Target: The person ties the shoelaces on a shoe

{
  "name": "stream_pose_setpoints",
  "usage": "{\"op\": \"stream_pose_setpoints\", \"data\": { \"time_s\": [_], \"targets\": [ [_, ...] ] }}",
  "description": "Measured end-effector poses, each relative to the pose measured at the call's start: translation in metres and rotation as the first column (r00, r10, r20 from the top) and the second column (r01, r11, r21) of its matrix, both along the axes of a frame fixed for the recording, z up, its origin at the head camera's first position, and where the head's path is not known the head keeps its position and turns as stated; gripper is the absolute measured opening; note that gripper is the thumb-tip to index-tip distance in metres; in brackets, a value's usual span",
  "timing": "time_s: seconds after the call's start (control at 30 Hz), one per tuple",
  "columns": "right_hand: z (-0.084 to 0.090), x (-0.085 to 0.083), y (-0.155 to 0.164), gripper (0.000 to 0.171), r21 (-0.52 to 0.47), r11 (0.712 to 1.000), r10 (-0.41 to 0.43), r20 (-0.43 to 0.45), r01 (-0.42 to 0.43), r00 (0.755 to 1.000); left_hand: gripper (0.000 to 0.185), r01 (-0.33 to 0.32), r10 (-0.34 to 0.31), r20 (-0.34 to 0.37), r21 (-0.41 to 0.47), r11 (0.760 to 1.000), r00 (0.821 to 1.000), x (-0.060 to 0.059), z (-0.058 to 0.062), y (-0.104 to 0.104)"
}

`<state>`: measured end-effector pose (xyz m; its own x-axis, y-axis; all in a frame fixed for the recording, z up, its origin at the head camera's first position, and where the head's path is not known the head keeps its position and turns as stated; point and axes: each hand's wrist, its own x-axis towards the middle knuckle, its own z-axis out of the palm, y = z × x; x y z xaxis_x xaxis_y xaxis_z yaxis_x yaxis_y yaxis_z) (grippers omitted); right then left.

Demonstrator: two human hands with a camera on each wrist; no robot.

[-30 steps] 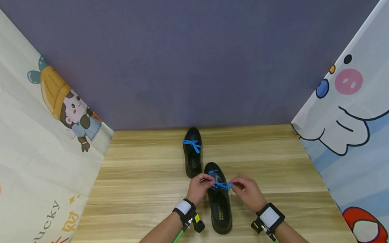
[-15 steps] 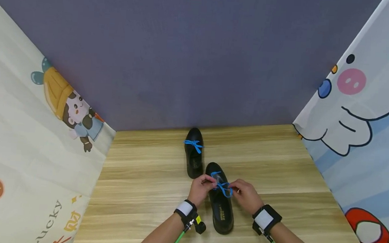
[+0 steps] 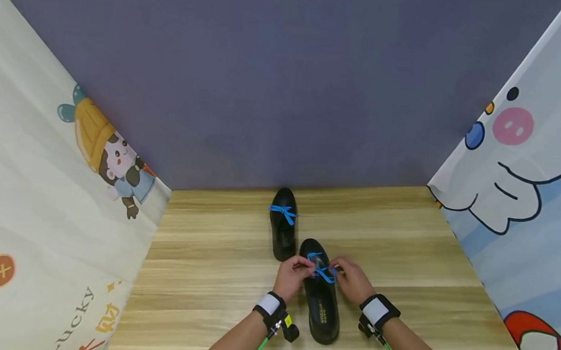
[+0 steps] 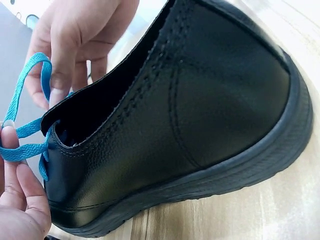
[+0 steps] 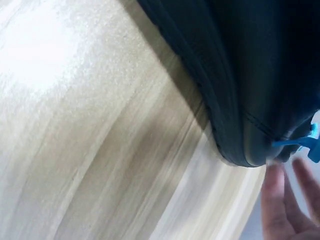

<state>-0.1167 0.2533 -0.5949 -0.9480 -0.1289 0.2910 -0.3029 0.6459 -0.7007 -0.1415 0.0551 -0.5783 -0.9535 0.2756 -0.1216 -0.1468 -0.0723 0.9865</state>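
On the wooden table (image 3: pixel 216 278), near black shoe (image 3: pixel 321 300) lies heel toward me | left hand (image 3: pixel 292 275) pinches blue lace (image 3: pixel 322 271), right hand (image 3: pixel 351 278) pinches its other end | step, judged: forming the bow | next: cross loops, pull evenly outward | far shoe (image 3: pixel 283 231) already bowed.

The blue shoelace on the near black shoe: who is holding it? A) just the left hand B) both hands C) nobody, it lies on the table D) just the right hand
B: in the head view the left hand and the right hand each pinch part of the blue shoelace over the near black shoe, and the left wrist view shows fingers of both hands on the lace.
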Motion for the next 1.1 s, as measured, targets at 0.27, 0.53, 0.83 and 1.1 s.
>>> {"op": "stream_pose_setpoints", "data": {
  "time_s": [0.27, 0.53, 0.83, 1.1],
  "targets": [
    [-0.002, 0.003, 0.0, 0.021, 0.026, 0.999, -0.044, 0.12, 0.041, 0.992, 0.011, -0.008, 0.008, 0.028, 0.023, 1.0, 1.0, 0.0, -0.006, 0.003],
    [-0.013, 0.01, 0.004, 0.024, -0.08, 0.996, -0.017, 0.111, 0.026, 0.994, 0.011, -0.007, 0.007, -0.005, 0.037, 0.999, 1.0, 0.002, -0.006, 0.003],
    [-0.015, 0.01, 0.018, 0.032, -0.241, 0.971, 0.102, 0.373, -0.01, 0.922, 0.012, -0.021, 0.02, 0.03, 0.052, 0.998, 0.999, 0.002, -0.005, 0.004],
    [-0.018, 0.011, 0.023, 0.032, -0.309, 0.95, 0.176, 0.395, -0.05, 0.902, 0.01, -0.027, 0.025, 0.034, 0.04, 0.999, 0.999, 0.001, -0.008, 0.002]
  ]
}}
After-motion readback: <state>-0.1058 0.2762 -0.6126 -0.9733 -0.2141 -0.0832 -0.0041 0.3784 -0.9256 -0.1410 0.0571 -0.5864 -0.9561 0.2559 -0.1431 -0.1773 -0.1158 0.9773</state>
